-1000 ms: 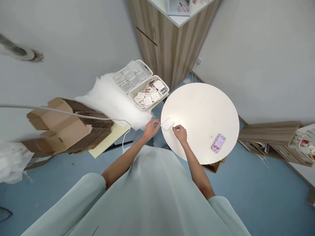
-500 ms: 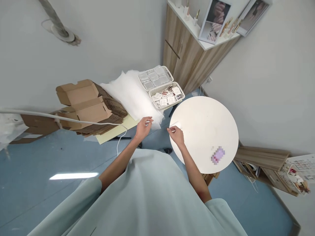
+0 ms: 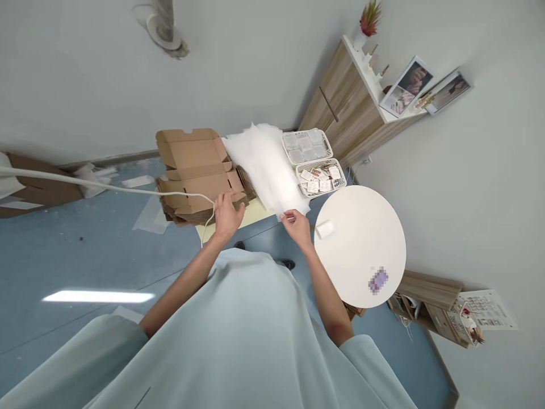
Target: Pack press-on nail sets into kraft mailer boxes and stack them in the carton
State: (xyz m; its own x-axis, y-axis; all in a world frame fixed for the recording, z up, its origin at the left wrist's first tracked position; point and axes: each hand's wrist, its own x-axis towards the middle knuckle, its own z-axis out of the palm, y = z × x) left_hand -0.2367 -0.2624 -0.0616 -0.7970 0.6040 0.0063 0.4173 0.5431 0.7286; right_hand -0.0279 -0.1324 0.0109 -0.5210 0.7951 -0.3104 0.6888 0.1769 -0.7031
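Observation:
My left hand is at the front edge of a stack of flat brown cardboard boxes, its fingers apart and overlapping the edge; whether they touch it I cannot tell. The top box lies unfolded. My right hand, open with loosely curved fingers and nothing visible in it, is by the near corner of a pile of white foam sheets. A small white wrapped bundle lies on the round white table, just right of my right hand.
Behind the foam stand a basket of clear packets and a basket of small cards. A white cable crosses near my left hand. A blurred purple item lies on the round table. A wooden cabinet stands behind.
My right hand has moved off the round table's edge, leaving the white bundle there. My left hand has reached the cardboard stack. The view has shifted.

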